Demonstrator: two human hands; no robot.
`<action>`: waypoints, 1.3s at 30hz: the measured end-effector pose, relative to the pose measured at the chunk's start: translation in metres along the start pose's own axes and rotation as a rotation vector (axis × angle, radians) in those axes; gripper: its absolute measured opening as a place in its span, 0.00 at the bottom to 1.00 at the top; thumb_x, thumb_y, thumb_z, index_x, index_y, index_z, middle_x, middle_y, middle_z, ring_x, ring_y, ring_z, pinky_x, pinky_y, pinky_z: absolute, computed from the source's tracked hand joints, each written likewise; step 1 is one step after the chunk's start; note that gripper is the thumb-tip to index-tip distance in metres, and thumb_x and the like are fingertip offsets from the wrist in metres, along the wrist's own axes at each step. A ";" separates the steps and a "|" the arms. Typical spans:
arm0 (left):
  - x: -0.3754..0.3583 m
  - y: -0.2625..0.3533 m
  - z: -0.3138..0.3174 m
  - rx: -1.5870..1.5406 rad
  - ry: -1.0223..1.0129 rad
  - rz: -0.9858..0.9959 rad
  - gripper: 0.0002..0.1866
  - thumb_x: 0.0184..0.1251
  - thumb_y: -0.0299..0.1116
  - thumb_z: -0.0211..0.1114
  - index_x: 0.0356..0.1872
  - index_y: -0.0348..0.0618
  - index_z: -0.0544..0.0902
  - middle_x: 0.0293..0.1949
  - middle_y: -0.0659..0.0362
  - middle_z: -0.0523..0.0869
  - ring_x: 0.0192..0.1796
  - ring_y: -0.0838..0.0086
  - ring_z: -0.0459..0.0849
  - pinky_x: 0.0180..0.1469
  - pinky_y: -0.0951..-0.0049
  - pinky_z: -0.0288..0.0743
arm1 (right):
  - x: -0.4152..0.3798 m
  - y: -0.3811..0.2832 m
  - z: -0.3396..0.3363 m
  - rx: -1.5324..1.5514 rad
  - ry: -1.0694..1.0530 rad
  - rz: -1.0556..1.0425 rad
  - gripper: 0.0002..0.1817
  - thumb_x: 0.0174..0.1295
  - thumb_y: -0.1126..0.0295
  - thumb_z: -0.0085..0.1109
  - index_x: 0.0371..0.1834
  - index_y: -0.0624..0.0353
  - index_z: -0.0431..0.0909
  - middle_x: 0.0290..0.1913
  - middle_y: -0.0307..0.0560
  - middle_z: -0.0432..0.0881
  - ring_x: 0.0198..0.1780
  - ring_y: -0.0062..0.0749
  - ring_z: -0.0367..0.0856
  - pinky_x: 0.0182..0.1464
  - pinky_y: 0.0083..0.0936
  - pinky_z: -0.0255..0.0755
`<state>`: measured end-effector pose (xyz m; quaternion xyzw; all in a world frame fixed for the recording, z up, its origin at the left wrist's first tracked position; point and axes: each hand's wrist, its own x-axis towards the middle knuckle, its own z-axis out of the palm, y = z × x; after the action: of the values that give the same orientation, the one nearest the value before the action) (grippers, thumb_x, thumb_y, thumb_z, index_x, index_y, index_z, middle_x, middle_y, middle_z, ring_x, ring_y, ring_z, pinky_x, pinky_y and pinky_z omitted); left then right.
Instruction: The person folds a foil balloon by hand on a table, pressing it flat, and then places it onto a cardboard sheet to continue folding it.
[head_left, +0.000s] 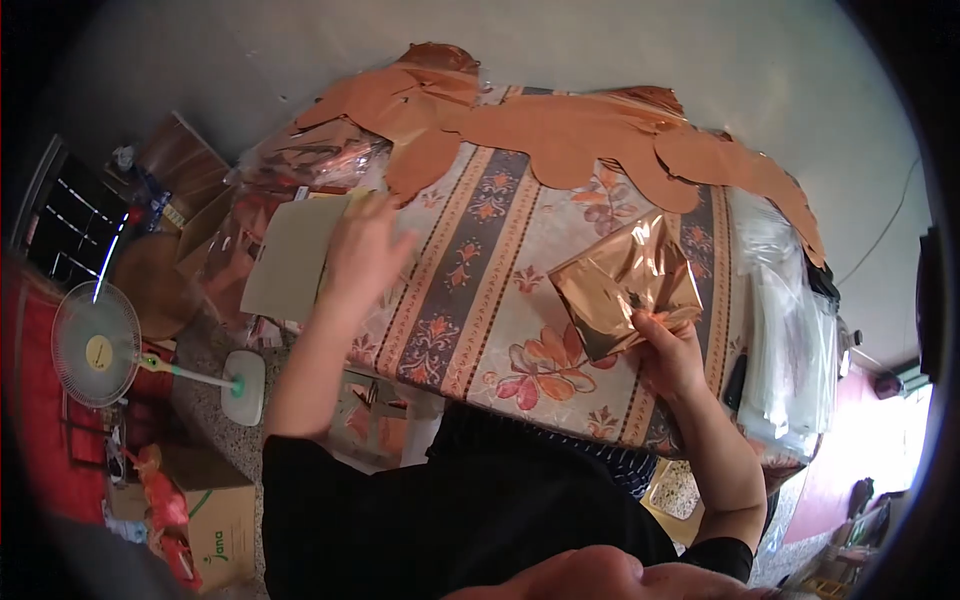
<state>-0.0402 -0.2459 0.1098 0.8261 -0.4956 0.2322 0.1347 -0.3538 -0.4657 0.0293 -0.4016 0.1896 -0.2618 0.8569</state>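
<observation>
My right hand (668, 350) grips the lower corner of a shiny copper-coloured foil piece (625, 275), raised over the patterned cloth of the table (530, 290). At the table's left side my left hand (368, 250) is over the right edge of a pale flat stack (290, 255). Its fingers are blurred, and whether they hold anything cannot be made out. Matt copper-brown scalloped pieces (540, 130) lie along the far edge of the table.
Clear plastic sleeves (785, 330) lie at the table's right end. Crumpled clear wrapping (335, 150) is at the far left corner. A white fan (98, 345) and a cardboard box (215, 535) stand on the left. A wall borders the far side.
</observation>
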 end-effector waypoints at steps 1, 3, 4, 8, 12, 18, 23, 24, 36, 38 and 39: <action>-0.001 -0.018 -0.006 0.122 -0.140 -0.170 0.27 0.62 0.44 0.68 0.53 0.30 0.79 0.53 0.41 0.83 0.55 0.49 0.81 0.55 0.54 0.77 | 0.001 0.001 -0.006 -0.017 -0.030 -0.010 0.05 0.66 0.76 0.61 0.42 0.66 0.82 0.43 0.52 0.86 0.41 0.37 0.87 0.40 0.33 0.84; -0.004 -0.036 -0.015 0.249 -0.276 -0.341 0.28 0.62 0.45 0.68 0.54 0.30 0.79 0.54 0.39 0.82 0.56 0.49 0.81 0.57 0.54 0.76 | -0.003 -0.007 0.003 -0.025 -0.066 0.028 0.05 0.66 0.75 0.62 0.43 0.64 0.82 0.43 0.49 0.86 0.42 0.34 0.86 0.43 0.31 0.82; -0.009 -0.040 -0.019 0.168 -0.358 -0.437 0.30 0.61 0.47 0.69 0.54 0.29 0.79 0.54 0.39 0.81 0.57 0.49 0.80 0.57 0.54 0.76 | -0.005 -0.010 0.006 -0.038 -0.090 0.064 0.06 0.66 0.74 0.62 0.44 0.61 0.81 0.43 0.46 0.86 0.44 0.31 0.86 0.46 0.30 0.81; -0.028 -0.047 0.002 0.180 -0.245 -0.272 0.33 0.60 0.51 0.69 0.55 0.29 0.78 0.55 0.39 0.81 0.57 0.48 0.80 0.58 0.53 0.75 | -0.005 -0.008 0.009 -0.003 -0.087 0.059 0.03 0.65 0.76 0.62 0.40 0.61 0.82 0.42 0.47 0.87 0.42 0.31 0.86 0.46 0.30 0.81; -0.001 -0.034 -0.023 -0.237 -0.299 -0.553 0.35 0.61 0.52 0.67 0.60 0.32 0.78 0.60 0.39 0.79 0.61 0.51 0.79 0.61 0.58 0.74 | -0.005 -0.006 0.004 -0.038 -0.103 0.067 0.03 0.65 0.77 0.62 0.40 0.61 0.83 0.42 0.47 0.87 0.43 0.32 0.86 0.47 0.31 0.82; -0.010 -0.143 -0.024 0.065 -0.252 -0.533 0.38 0.55 0.57 0.71 0.57 0.33 0.80 0.55 0.39 0.82 0.59 0.54 0.81 0.61 0.60 0.73 | -0.005 -0.003 0.001 -0.042 -0.045 0.063 0.04 0.67 0.79 0.58 0.39 0.61 0.83 0.43 0.49 0.87 0.43 0.33 0.87 0.48 0.33 0.83; -0.029 -0.187 -0.018 -0.086 -0.486 -0.668 0.44 0.45 0.60 0.77 0.54 0.31 0.79 0.56 0.38 0.81 0.60 0.52 0.80 0.61 0.59 0.73 | -0.003 0.000 -0.001 -0.025 -0.071 0.055 0.05 0.66 0.80 0.60 0.42 0.65 0.81 0.41 0.49 0.85 0.38 0.35 0.86 0.40 0.38 0.87; -0.030 -0.184 -0.019 -0.155 -0.436 -0.690 0.43 0.45 0.58 0.78 0.54 0.31 0.79 0.53 0.41 0.83 0.56 0.55 0.82 0.58 0.62 0.75 | -0.003 0.001 -0.001 -0.025 -0.076 0.059 0.05 0.66 0.80 0.60 0.42 0.65 0.81 0.41 0.49 0.85 0.38 0.35 0.86 0.40 0.38 0.87; -0.038 -0.246 -0.006 -0.668 -0.345 -0.783 0.17 0.53 0.37 0.78 0.38 0.42 0.80 0.32 0.64 0.84 0.34 0.80 0.79 0.37 0.79 0.71 | -0.003 0.001 -0.003 -0.103 -0.065 0.023 0.03 0.65 0.79 0.61 0.39 0.65 0.83 0.36 0.47 0.86 0.35 0.30 0.86 0.38 0.32 0.85; -0.037 -0.248 -0.004 -0.693 -0.364 -0.812 0.15 0.55 0.35 0.77 0.37 0.43 0.80 0.31 0.65 0.84 0.33 0.80 0.79 0.37 0.79 0.71 | -0.001 0.003 -0.008 -0.118 -0.052 0.016 0.03 0.65 0.79 0.61 0.39 0.65 0.83 0.37 0.47 0.86 0.35 0.30 0.86 0.38 0.32 0.85; -0.037 -0.247 -0.006 -0.699 -0.326 -0.835 0.13 0.57 0.34 0.75 0.37 0.43 0.80 0.31 0.66 0.83 0.33 0.81 0.79 0.37 0.80 0.71 | -0.001 0.004 -0.010 -0.130 -0.043 0.008 0.03 0.65 0.79 0.62 0.40 0.65 0.82 0.37 0.46 0.86 0.36 0.30 0.86 0.39 0.31 0.84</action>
<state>0.1617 -0.0986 0.0978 0.8833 -0.1888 -0.1492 0.4023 -0.3583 -0.4689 0.0205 -0.4612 0.1892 -0.2366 0.8340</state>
